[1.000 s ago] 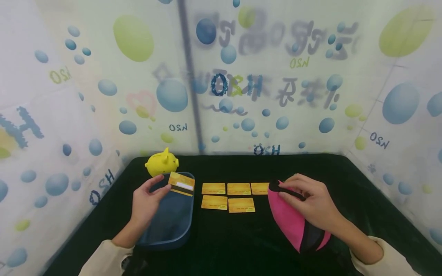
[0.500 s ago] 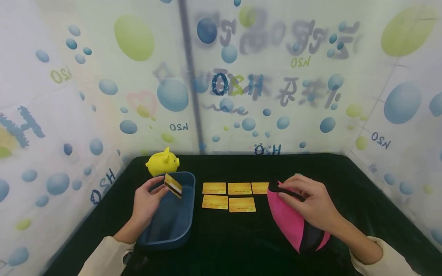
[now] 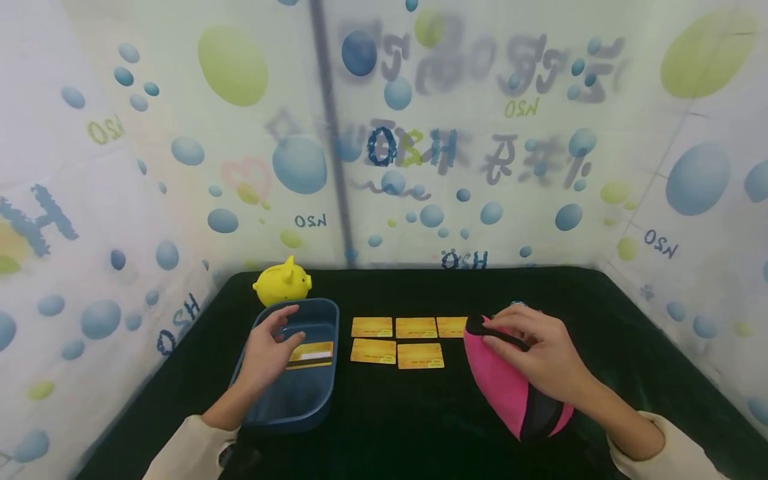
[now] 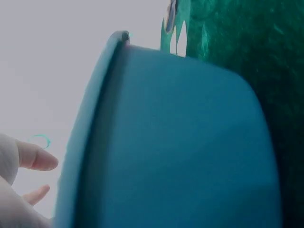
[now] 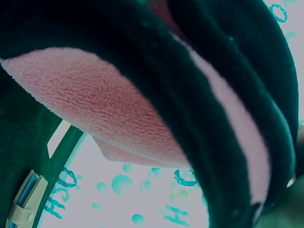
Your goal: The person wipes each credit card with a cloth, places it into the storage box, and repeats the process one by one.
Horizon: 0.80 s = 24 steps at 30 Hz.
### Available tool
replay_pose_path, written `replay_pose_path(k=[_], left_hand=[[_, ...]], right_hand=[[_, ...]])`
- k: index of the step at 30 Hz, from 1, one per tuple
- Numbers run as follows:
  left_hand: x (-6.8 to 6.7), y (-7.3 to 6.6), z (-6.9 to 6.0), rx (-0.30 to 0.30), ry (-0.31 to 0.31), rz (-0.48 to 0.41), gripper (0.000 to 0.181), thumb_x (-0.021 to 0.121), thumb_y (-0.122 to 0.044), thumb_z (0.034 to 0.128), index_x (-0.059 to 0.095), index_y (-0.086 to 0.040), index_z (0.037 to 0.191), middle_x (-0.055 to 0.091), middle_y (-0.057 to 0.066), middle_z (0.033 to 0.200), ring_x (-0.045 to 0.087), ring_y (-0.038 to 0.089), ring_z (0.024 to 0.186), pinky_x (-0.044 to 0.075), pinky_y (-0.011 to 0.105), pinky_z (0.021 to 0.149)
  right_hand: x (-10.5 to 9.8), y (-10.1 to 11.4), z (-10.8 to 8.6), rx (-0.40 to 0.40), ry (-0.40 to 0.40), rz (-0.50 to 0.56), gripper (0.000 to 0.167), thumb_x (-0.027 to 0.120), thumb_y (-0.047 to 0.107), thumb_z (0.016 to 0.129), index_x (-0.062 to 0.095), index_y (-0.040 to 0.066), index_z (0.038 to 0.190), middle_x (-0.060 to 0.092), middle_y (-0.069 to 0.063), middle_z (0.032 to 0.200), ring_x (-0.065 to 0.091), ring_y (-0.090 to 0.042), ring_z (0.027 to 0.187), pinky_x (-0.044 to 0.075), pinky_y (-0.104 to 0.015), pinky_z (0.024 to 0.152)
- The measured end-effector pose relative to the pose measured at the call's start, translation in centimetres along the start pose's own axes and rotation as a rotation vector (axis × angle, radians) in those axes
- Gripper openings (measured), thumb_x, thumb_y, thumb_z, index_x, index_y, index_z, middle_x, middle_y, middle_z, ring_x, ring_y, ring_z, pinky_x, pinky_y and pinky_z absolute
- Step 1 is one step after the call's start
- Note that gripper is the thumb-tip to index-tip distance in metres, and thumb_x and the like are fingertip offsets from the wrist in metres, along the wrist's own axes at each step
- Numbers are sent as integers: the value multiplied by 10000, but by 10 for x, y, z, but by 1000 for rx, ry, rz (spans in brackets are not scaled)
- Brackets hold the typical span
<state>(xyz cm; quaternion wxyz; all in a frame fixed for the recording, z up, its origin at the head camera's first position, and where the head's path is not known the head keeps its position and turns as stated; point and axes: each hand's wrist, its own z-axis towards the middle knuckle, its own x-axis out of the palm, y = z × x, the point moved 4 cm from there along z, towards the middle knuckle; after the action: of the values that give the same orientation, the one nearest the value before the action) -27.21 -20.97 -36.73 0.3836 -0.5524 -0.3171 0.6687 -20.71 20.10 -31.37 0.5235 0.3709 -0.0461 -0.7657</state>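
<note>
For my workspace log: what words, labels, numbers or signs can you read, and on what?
"H2O": mirrored, repeated in blue and green on the backdrop.
"H": large, at the backdrop's left edge.
Large grey writing on the backdrop: reversed, too blurred to read.
Print on the five yellow cards: too small to read.
Pink-and-black pouch: no text visible.
</note>
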Motion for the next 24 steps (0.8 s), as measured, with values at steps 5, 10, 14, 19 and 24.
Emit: replay_pose_path(k=[5,10,14,19,24], left_hand=[[15,-20,-6,126,-4,11,492,648,-32,941,489,-26,1407,455,202,1477,437,412,1333,422,574,1051],[32,-42,-16,168,16,53,526,686,-68,927,484,-66,1413,483,176,1439,495,366,1272,476,546,998],[48,-57,-23,192,48,67,542,719,-98,911,496,-81,1405,505,149,1412,558,323,1209,525,503,940],[63,-67,-27,232,76,52,543,761,-93,877,538,-85,1372,558,124,1338,616,287,1121,565,456,843],[73,-71,-28,263,104,19,501,778,-130,869,577,-101,1327,591,82,1284,640,268,1084,582,376,774]], right_hand=[[-1,0,0,-14,-8,0,365,823,-79,729,757,122,1027,679,48,945,519,-45,725,427,-225,522],[-2,1,0,-2,-5,-5,356,823,-72,734,758,121,1026,678,52,948,513,-45,718,428,-231,521],[-2,2,0,12,-3,-9,350,824,-68,738,758,114,1030,679,47,951,517,-49,718,432,-221,525],[-3,2,-1,9,-5,-6,352,823,-72,736,758,103,1034,682,43,955,511,-47,701,418,-223,497],[-4,2,0,-7,-9,1,362,820,-87,730,756,95,1037,684,32,955,516,-48,710,416,-203,502]])
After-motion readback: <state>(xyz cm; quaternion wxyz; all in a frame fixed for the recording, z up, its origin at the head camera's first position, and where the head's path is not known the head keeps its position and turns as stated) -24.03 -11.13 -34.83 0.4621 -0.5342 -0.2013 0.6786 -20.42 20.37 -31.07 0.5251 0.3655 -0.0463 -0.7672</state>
